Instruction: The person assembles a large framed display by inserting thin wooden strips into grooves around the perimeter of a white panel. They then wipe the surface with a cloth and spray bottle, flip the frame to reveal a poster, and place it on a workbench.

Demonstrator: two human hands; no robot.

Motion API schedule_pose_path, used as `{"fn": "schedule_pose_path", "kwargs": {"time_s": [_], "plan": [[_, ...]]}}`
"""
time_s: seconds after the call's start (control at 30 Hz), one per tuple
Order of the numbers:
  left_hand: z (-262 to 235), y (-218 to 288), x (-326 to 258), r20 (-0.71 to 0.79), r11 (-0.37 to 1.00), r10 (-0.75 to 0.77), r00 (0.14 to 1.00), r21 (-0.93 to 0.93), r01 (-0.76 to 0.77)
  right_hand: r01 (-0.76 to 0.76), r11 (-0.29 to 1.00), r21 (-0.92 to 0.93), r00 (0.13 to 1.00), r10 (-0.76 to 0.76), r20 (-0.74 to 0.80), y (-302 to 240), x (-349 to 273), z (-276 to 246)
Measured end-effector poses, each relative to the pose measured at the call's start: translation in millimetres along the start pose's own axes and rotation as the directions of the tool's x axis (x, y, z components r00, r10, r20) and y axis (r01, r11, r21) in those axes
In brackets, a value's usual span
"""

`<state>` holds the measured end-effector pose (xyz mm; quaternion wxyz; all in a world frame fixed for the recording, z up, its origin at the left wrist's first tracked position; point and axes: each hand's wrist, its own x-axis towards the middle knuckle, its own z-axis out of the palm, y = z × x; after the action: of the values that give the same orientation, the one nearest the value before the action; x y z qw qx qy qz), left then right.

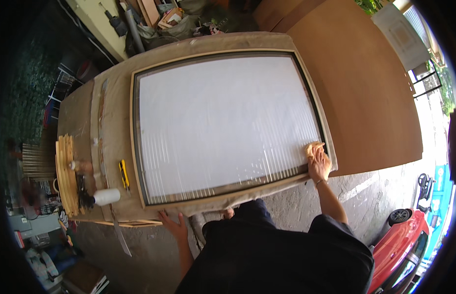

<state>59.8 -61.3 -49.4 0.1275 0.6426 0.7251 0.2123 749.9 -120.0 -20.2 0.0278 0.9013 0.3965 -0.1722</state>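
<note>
A large framed glass pane (228,112) lies flat on a cloth-covered table, with a light wooden rim (132,122) and a dark inner border. Whitish streaks run down the lower part of the glass. Near the pane's lower right corner, my right hand (319,165) presses a crumpled tan cloth (313,146) against the surface. My left hand (175,226) rests at the table's near edge, just below the frame's lower left corner, fingers apart and holding nothing. Left of the frame lies a yellow utility knife (123,174).
A white bottle-like cylinder (106,197) and a stack of wooden strips (66,176) lie on the table's left side. A flat metal blade (122,240) juts past its near edge. Big brown boards (360,98) stand at the right. A red car (402,250) is at the lower right.
</note>
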Motion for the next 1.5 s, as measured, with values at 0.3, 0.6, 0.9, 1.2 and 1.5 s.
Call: {"fn": "schedule_pose_path", "kwargs": {"time_s": [0.3, 0.6, 0.9, 1.2, 1.5], "plan": [[-1, 19, 12, 0.263, 0.987, -0.125, 0.957, 0.129, 0.094, 0.251, 0.968, -0.003, 0.919, -0.239, -0.313, -46, 203, -31], [-6, 53, 15, 0.298, 0.937, -0.334, 0.894, 0.205, 0.282, 0.433, 0.901, 0.033, 0.818, -0.377, -0.435, -110, 430, -79], [2, 88, 29, 0.307, 0.897, -0.420, 0.854, 0.283, 0.340, 0.182, 0.974, -0.136, 0.785, -0.228, -0.576, -241, 505, -43], [-21, 112, 35, 0.316, 0.794, -0.592, 0.741, 0.385, 0.470, 0.702, 0.689, -0.180, 0.612, -0.713, -0.343, -610, 312, -11], [-31, 112, 36, 0.295, 0.734, -0.661, 0.690, 0.446, 0.512, 0.931, -0.041, -0.363, -0.082, -0.992, -0.099, -717, 90, 53]]}}
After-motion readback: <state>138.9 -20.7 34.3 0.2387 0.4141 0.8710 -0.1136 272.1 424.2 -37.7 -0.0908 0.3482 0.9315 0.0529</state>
